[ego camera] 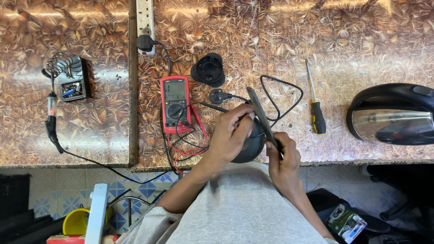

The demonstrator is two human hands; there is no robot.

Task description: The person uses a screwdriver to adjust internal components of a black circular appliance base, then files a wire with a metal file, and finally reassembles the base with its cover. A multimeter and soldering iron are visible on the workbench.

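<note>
- Two hands meet at the bench edge, right of the multimeter (175,104), which I use as my landmark.
- Far left of it, a soldering iron (51,122) lies below its coil stand (68,77).
- Up and left of it, a black plug sits in the power strip (145,18).
- Red and black leads trail below it.
- Up and right of it rests a round black cap (209,70). Just right of it, a mains plug (218,96) trails a looped cord (285,90).
- Down and right, my left hand (235,135) is wrapped over a round dark base (251,147), gripping its top and side.
- My right hand (282,158), beyond that, pinches a thin dark plate (261,113), which stands on edge against the base.
- I judge the step in hand to be working the plate at the base, though the contact point is hidden from me.
- Any further move calls for the left hand to hold the base firm while the right steers the plate without slipping.
- Further right lies a yellow-and-black screwdriver (316,108).
- Far right, a steel kettle (391,113) lies on its side.
</note>
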